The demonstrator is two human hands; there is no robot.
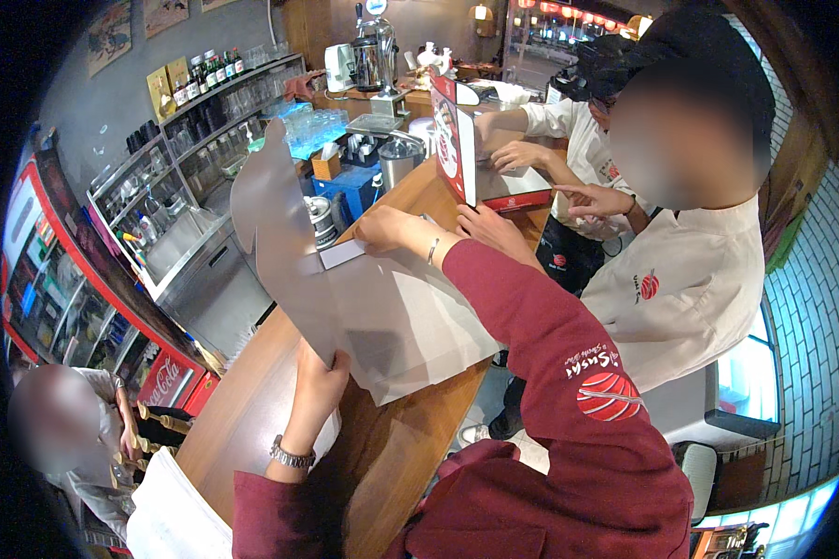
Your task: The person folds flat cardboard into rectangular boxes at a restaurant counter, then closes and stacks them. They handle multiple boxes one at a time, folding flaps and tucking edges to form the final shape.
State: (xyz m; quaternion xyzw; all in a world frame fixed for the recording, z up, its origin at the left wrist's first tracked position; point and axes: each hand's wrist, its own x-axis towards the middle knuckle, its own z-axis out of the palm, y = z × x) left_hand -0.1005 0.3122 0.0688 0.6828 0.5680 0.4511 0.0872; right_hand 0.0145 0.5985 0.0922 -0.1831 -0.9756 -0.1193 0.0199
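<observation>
A large grey cardboard sheet [401, 321], bent like a partly folded box blank, lies across the wooden counter. One tall panel [275, 238] of it stands up on the left. My left hand [323, 380] is closed on the lower edge of that panel, thumb toward me. Farther off, my right hand [387, 229] is closed at the far edge, beside a narrow pale flap [343, 254]; its fingertips are partly hidden. Just beyond my right forearm stands a red-and-white printed box [452, 140], open, with other people's hands at it.
Two people in white shirts stand at the right of the counter [429, 433]; one person's hand [595, 200] points toward the printed box. A metal canister [322, 219] is behind the cardboard. White sheets [177, 512] lie at lower left, near another person. Shelves of glasses line the left wall.
</observation>
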